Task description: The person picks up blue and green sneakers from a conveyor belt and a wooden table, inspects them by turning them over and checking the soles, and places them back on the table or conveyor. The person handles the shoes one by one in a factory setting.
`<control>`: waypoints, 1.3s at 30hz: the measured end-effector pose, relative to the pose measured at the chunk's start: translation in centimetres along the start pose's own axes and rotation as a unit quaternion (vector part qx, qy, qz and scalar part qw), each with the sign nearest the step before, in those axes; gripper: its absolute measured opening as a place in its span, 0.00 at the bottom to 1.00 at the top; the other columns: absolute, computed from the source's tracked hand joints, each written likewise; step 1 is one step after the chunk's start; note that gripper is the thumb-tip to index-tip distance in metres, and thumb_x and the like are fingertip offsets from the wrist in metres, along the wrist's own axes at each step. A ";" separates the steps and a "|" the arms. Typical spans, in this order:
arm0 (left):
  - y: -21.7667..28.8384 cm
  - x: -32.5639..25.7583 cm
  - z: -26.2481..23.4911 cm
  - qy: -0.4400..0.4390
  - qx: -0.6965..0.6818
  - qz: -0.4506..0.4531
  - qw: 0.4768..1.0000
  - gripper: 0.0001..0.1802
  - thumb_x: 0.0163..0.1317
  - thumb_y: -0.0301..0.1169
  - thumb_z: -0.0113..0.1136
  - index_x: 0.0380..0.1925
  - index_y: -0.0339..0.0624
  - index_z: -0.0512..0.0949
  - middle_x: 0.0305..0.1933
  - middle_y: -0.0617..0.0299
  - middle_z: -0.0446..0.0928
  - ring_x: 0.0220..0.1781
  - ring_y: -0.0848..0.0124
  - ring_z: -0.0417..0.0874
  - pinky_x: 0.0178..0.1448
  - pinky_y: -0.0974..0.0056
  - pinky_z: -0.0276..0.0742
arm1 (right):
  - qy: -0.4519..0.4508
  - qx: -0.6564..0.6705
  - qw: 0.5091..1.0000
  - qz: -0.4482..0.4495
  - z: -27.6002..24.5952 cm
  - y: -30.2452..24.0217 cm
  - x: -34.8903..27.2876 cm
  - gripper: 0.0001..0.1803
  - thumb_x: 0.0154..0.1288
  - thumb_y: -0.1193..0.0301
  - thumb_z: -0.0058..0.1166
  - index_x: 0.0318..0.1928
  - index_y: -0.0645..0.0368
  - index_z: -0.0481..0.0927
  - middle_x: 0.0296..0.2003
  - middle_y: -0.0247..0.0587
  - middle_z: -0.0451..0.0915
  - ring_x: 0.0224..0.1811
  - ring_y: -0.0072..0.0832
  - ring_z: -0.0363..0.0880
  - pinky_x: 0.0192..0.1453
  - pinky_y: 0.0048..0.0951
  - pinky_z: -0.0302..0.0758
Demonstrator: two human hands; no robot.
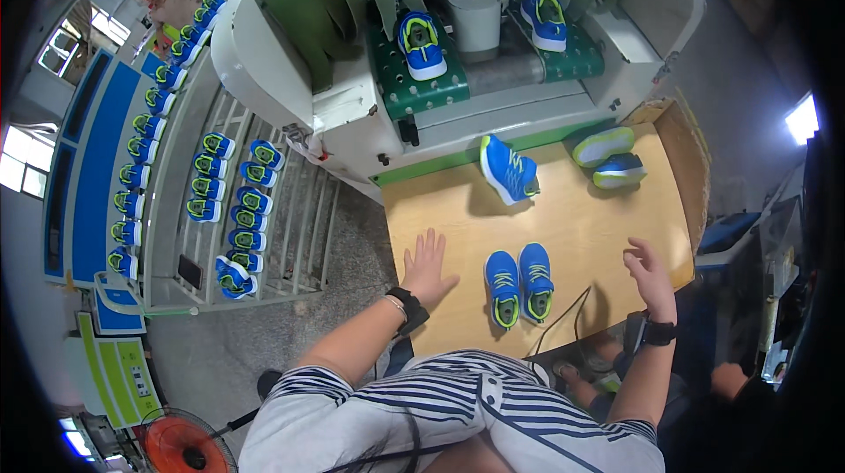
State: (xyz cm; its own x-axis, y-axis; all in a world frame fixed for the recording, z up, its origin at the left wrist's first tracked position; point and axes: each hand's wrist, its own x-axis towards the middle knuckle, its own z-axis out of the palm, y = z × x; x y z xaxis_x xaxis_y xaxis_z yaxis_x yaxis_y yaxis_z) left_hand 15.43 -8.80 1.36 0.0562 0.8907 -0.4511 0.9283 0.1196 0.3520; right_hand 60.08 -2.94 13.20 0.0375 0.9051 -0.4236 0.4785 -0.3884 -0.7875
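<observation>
My left hand [427,272] is spread flat over the left side of the light wooden table [440,227], holding nothing. Over the table's right side is my right hand [649,278], fingers apart and bent a little, also bare. Between them a pair of blue sneakers stands side by side: a left shoe [502,284] and a right shoe [535,279], toes pointing away from me. Farther back, a single blue sneaker [509,169] is tilted, its white sole facing left; whether it touches the table I cannot tell. Two more sneakers [619,171] lie tipped over at the back right.
Behind the table a machine [475,121] with hanging strips carries one sneaker [421,46] and another [546,22] on green belts. A rack [273,271] of blue sneakers stands left, near an orange fan [187,447]. Cardboard [695,156] edges the right; a cable [563,315] crosses the front.
</observation>
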 end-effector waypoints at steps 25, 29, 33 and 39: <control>1.2 1.2 5.0 0.144 -0.258 -0.047 0.954 0.50 0.60 0.62 0.64 0.68 0.33 0.63 0.73 0.37 0.57 0.76 0.45 0.55 0.77 0.41 0.48 | -0.228 -0.078 0.966 -0.098 12.9 -8.4 4.9 0.24 0.74 0.55 0.51 0.60 0.59 0.77 0.44 0.43 0.84 0.43 0.31 0.84 0.45 0.31 0.80; 4.6 3.3 4.1 0.139 -0.431 -0.089 0.887 0.50 0.53 0.52 0.77 0.61 0.32 0.58 0.56 0.43 0.74 0.56 0.56 0.78 0.60 0.55 0.76 | -0.057 -0.234 0.970 -0.019 3.5 -2.7 -0.8 0.28 0.70 0.54 0.56 0.60 0.62 0.76 0.47 0.54 0.84 0.50 0.42 0.84 0.51 0.38 0.79; 7.8 5.1 0.2 0.118 -0.604 -0.089 0.783 0.48 0.50 0.41 0.80 0.60 0.40 0.55 0.48 0.49 0.76 0.46 0.64 0.82 0.49 0.64 0.80 | 0.111 -0.408 0.906 0.014 -0.4 1.5 -4.4 0.30 0.68 0.55 0.59 0.62 0.64 0.75 0.53 0.59 0.82 0.57 0.53 0.80 0.59 0.43 0.76; 6.6 2.7 -1.9 0.214 -0.192 0.073 0.955 0.33 0.51 0.29 0.69 0.58 0.39 0.68 0.54 0.43 0.70 0.55 0.45 0.76 0.59 0.52 0.76 | -0.036 -0.154 0.975 -0.158 10.0 2.8 -5.3 0.38 0.63 0.65 0.66 0.70 0.63 0.66 0.67 0.59 0.69 0.70 0.50 0.67 0.73 0.42 0.66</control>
State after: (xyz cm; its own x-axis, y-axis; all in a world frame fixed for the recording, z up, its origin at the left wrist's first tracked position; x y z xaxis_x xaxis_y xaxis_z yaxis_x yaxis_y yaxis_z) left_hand 21.04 -4.72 4.05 -0.0573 0.9980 -0.0275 0.7145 0.0602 0.6971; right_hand 52.42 -10.60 8.74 -0.2106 0.9526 -0.2196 0.6970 -0.0112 -0.7170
